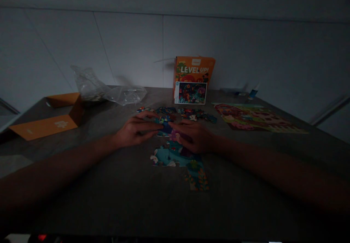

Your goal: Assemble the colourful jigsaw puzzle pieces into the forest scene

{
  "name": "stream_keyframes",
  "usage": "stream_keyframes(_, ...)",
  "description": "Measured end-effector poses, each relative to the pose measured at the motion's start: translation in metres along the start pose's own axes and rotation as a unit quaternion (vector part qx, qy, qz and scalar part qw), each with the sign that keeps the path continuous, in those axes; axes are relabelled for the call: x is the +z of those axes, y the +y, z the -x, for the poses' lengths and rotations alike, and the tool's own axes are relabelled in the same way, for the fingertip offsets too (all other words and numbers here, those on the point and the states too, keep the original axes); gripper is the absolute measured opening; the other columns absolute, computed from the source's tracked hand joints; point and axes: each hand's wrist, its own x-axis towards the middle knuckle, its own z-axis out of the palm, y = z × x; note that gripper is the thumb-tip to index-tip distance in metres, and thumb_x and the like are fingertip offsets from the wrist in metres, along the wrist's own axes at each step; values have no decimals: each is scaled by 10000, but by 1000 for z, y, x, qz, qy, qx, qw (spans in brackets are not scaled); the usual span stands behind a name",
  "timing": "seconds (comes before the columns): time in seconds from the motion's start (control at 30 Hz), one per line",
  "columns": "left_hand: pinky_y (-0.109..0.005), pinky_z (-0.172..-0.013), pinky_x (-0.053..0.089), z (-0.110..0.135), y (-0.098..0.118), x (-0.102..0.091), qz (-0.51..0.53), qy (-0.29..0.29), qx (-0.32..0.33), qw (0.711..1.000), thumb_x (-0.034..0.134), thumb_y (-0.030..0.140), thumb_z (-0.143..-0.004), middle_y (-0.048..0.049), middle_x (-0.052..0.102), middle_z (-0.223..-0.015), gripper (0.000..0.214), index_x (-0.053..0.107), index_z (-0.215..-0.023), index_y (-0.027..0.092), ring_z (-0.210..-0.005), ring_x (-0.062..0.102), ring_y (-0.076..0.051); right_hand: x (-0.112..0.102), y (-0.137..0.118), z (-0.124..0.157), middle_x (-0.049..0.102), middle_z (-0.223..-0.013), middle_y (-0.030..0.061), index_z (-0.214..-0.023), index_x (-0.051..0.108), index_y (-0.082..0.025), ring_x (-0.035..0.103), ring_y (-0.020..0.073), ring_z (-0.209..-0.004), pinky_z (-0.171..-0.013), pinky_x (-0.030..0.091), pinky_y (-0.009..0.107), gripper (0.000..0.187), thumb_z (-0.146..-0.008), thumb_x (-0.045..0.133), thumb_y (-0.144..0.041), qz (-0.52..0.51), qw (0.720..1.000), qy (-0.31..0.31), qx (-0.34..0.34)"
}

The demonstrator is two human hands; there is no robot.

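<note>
A partly joined jigsaw puzzle (165,156) with teal, purple and green picture parts lies flat on the table in front of me. Over its far end, both hands meet at a dark blue puzzle piece (166,128). My left hand (136,129) grips its left side with the fingertips, thumb below. From the right, my right hand (195,135) holds the same piece between index finger and thumb, covering part of the purple section. Just beyond my fingers are several loose puzzle pieces (191,113). Dim light blurs the exact finger contact.
An orange "LEVEL UP!" box (194,68) stands at the back, a picture card (192,93) leaning on it. Left are an open orange box (46,126) and clear plastic bags (127,94). Another assembled puzzle (257,118) and a small bottle (253,91) are right.
</note>
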Motion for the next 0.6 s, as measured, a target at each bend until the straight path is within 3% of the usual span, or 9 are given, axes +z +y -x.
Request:
stream_keyframes(0.13, -364, -951, 599, 2, -2, 0, 4, -9, -47, 999, 704, 271, -945, -84, 770, -1080, 188, 786, -1109, 228, -1183, 664, -228, 1, 0, -1, 678, -1016, 115, -1503, 483, -112, 631, 213, -924, -756, 572, 342, 549, -964, 522, -210, -11, 1000, 7, -12)
stream_keyframes(0.2, -351, -942, 597, 2, -2, 0, -6, -2, -115, 993, 654, 329, -968, -85, 770, -1087, 192, 809, -1023, 229, -1160, 678, -228, 0, -2, -2, 696, -1059, 128, -1507, 478, -113, 635, 225, -978, -805, 582, 362, 554, -961, 526, -197, -12, 1000, 5, -13)
stream_keyframes(0.27, -337, -907, 594, 2, -4, -2, -41, 42, -202, 978, 602, 386, -974, -80, 776, -1010, 277, 820, -926, 222, -1090, 702, -231, -2, -3, -2, 703, -1171, 144, -1537, 442, -133, 630, 243, -1084, -882, 584, 397, 583, -963, 524, -193, -10, 1000, 0, -5)
stream_keyframes(0.4, -328, -797, 571, 1, -13, -9, -141, 124, -403, 896, 555, 448, -920, -67, 775, -859, 365, 816, -832, 207, -879, 721, -240, -2, -5, -2, 667, -1342, 157, -1568, 401, -161, 608, 272, -1211, -966, 576, 461, 620, -960, 518, -203, 1, 1000, 2, 12)
stream_keyframes(0.5, -325, -699, 540, -2, -20, -16, -179, 87, -520, 831, 539, 417, -890, -65, 765, -772, 349, 798, -796, 203, -757, 718, -249, -1, -4, -2, 673, -1354, 145, -1554, 424, -168, 621, 268, -1211, -967, 586, 458, 608, -955, 522, -201, 1, 1000, 11, 14)
stream_keyframes(0.6, -353, -703, 535, -2, -25, -18, -198, 24, -550, 811, 551, 371, -871, -93, 777, -814, 299, 788, -809, 200, -773, 727, -277, 0, -2, -1, 666, -1383, 143, -1497, 500, -157, 620, 265, -1248, -1014, 569, 476, 546, -953, 523, -200, 1, 1000, 8, 10)
